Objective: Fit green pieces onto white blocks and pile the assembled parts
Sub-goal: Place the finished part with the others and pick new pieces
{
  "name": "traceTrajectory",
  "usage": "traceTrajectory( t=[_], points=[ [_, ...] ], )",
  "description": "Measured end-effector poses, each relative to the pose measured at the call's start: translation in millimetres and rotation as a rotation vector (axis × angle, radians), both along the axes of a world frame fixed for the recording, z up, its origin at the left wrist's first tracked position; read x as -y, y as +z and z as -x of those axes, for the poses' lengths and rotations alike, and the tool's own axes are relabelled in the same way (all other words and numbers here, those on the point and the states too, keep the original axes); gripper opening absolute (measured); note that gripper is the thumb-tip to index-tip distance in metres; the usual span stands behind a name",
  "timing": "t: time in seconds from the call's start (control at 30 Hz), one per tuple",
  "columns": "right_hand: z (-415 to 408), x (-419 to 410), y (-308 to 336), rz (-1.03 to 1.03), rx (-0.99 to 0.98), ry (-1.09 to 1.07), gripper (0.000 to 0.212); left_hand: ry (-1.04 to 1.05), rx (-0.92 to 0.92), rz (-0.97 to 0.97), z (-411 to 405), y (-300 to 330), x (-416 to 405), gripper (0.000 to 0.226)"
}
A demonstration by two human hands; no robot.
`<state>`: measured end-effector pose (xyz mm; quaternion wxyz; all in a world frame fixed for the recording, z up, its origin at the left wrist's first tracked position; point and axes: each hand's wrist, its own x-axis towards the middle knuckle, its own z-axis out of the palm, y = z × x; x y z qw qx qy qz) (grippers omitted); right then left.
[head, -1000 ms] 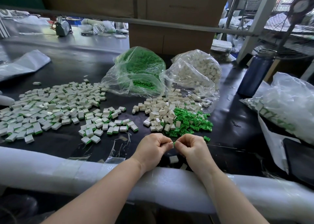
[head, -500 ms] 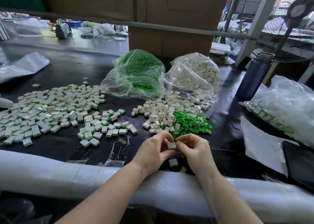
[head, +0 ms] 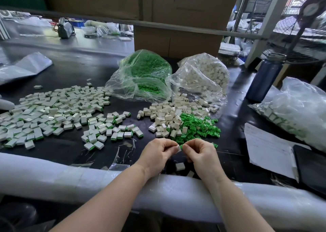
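head view, lower centre of the frame: left hand pinches a white block while right hand pinches a green piece against it, held close above the loose stock for quick refills.

We see a small-parts assembly workshop: a black workbench strewn with assembled parts, bulk plastic bags, stacked cardboard cartons, and perhaps a standing fan.
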<state>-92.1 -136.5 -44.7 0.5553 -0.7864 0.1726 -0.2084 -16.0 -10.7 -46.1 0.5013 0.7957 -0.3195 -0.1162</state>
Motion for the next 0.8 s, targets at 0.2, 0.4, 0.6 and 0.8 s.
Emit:
traceTrajectory(
  t=[0.2,0.4,0.6,0.8],
  points=[
    [-0.2,1.2,-0.5,0.062,-0.061,0.028,0.023,0.012,0.112,-0.055,1.4,-0.7,0.6,0.013],
    [2.0,1.0,2.5,0.073,-0.078,0.046,0.023,-0.011,0.176,-0.100,4.0,2.1,1.4,0.016],
    [2.5,0.2,4.1,0.072,-0.082,0.057,0.023,-0.018,0.081,-0.069,2.1,2.8,0.4,0.016],
    [2.3,-0.1,3.5,0.107,-0.111,0.070,0.023,-0.023,0.103,-0.095,-0.1,0.6,0.8,0.018]
  ],
)
